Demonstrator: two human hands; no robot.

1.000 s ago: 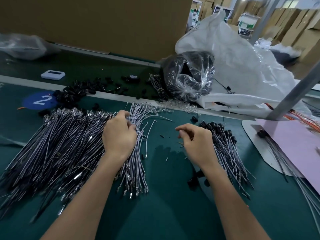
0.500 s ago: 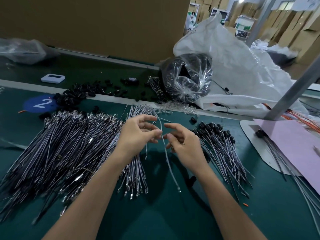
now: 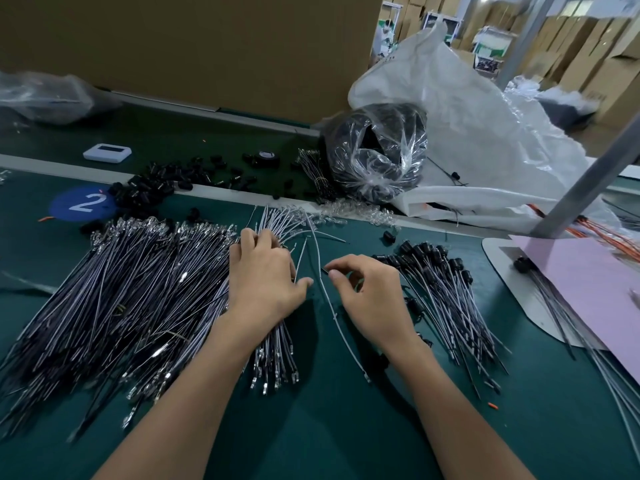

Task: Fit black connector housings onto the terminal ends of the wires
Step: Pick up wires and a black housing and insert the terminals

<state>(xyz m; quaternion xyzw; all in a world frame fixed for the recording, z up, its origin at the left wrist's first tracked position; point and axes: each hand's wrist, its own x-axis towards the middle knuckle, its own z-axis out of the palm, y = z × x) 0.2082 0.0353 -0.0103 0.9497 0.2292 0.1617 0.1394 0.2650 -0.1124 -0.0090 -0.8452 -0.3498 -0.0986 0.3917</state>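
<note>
Head camera caught the pick-up step: left hand (image 3: 266,285) lay on the bundle of thin grey terminal-tipped wires (image 3: 277,351), grip unclear, while right hand (image 3: 375,296) pinched what seemed a small black connector housing (image 3: 326,270) just beside one loose grey wire (image 3: 337,323) between the hands, whose terminal, I judged, needed aligning next.
</note>
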